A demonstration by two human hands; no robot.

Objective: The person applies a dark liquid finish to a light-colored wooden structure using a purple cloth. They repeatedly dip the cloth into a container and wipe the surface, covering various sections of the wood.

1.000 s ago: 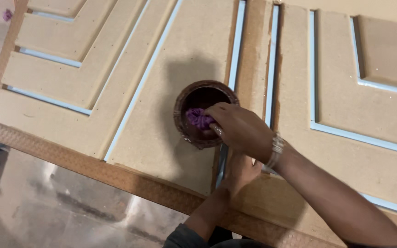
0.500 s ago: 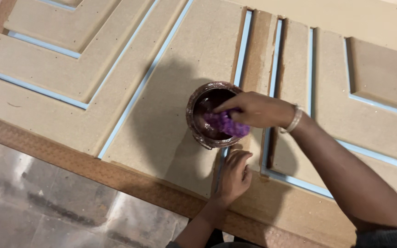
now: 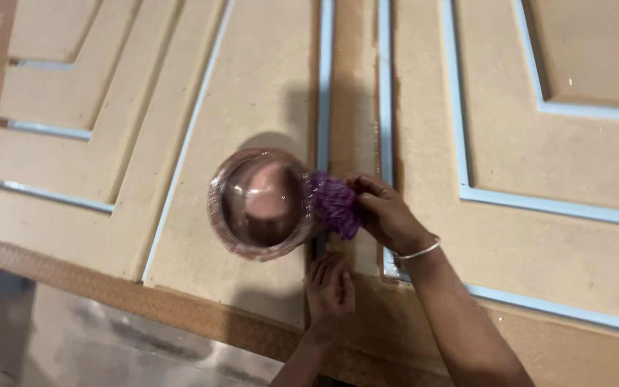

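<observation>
Panel [image 3: 252, 86] bears upright bowl [image 3: 263, 204], mouth up.

Purple wad of cloth [image 3: 335, 205]: crumpled, damp-looking, positioned at the right rim of the bowl [image 3: 263, 203]. Bowl: round, brown-stained, holding pinkish-brown liquid, standing upright on the grooved panel [image 3: 252, 79].

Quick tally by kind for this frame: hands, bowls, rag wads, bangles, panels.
Hands: 2, left hand flat on the panel, right hand pinching the rag
Bowls: 1, round bowl of pinkish-brown liquid
Rag wads: 1, purple rag at the bowl's rim
Bangles: 1, bangle on the right wrist
Panels: 1, grooved panel with pale blue grooves
Total: 6
</observation>
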